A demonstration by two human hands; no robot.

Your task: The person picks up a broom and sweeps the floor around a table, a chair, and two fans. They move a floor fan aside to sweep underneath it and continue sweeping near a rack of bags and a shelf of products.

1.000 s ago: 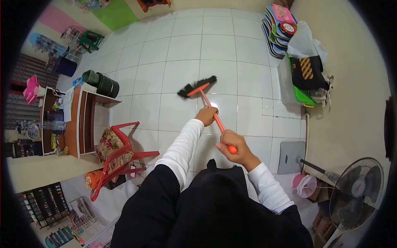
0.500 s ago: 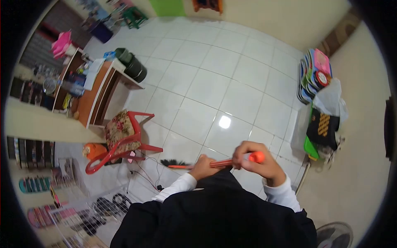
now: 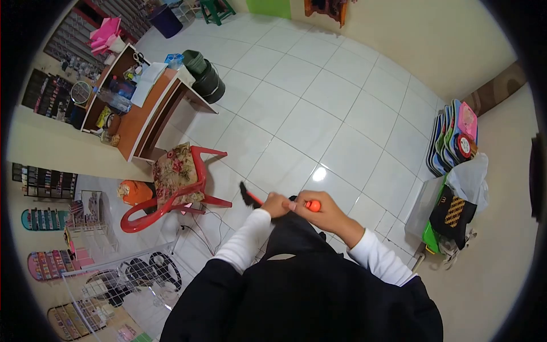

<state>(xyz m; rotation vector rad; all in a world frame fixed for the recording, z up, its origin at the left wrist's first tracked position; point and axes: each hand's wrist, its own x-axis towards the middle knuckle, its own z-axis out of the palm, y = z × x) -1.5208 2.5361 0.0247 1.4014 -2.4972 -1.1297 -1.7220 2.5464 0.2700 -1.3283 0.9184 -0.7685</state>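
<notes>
— Report the broom [image 3: 249, 197].
— Centre of frame, bristles left of the hands. Left hand [image 3: 276, 206]: fingers wrapped round the handle. Right hand [image 3: 323, 211]: fingers closed near its orange end.
— Hazards?
— Chair [image 3: 176, 174], left of centre, near the bristles; a wide leftward swing could knock its legs. Cords on the floor [image 3: 296, 128] could snag them — and the close-set grip could let the head twist.

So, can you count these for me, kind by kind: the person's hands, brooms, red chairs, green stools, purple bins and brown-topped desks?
Hands (left hand and right hand): 2
Broom: 1
Red chair: 1
Green stool: 1
Purple bin: 1
Brown-topped desk: 1
Total: 7
</notes>
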